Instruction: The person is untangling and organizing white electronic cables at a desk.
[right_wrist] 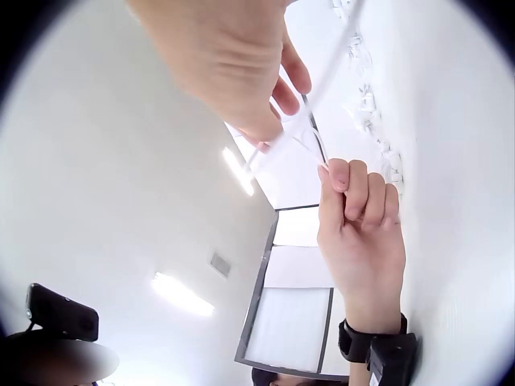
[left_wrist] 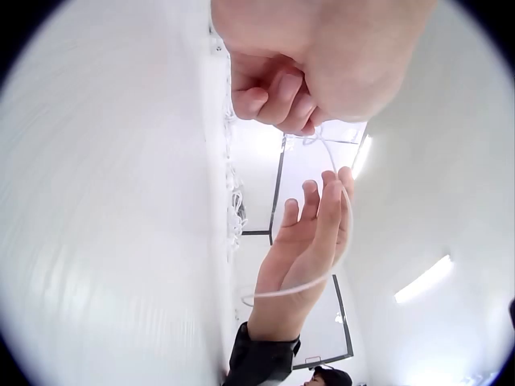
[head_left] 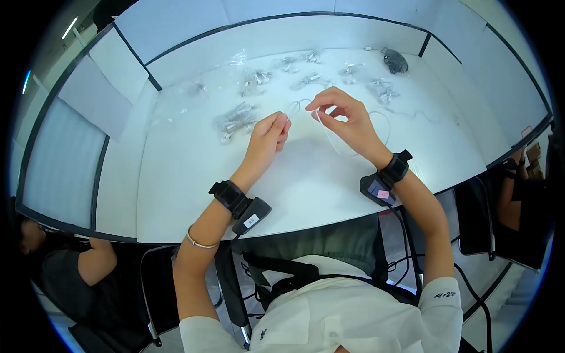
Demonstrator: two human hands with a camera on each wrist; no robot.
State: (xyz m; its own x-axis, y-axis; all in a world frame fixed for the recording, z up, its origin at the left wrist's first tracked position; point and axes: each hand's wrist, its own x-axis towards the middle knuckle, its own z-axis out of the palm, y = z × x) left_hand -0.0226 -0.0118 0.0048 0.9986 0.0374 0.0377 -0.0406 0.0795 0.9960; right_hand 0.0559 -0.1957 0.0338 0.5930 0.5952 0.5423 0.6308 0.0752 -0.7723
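Note:
A thin white cable (head_left: pixel 388 126) runs between the two hands and hangs in a wide loop round the right hand. My left hand (head_left: pixel 269 140) pinches one part of it between thumb and curled fingers; in the right wrist view the left hand (right_wrist: pixel 364 213) shows this grip. My right hand (head_left: pixel 347 120) holds the cable near the thumb and index fingertips, the other fingers loosely bent. Small loops of cable (head_left: pixel 298 105) stand between the hands. In the left wrist view the cable (left_wrist: pixel 351 233) passes across the right hand (left_wrist: pixel 302 249).
Bundled white cables in clear bags (head_left: pixel 236 120) lie left of the hands, with several more (head_left: pixel 310 80) toward the back. A black bundle (head_left: pixel 395 61) sits at the back right. Low white partitions (head_left: pixel 282 35) edge the white table (head_left: pixel 194 194). People sit at both sides.

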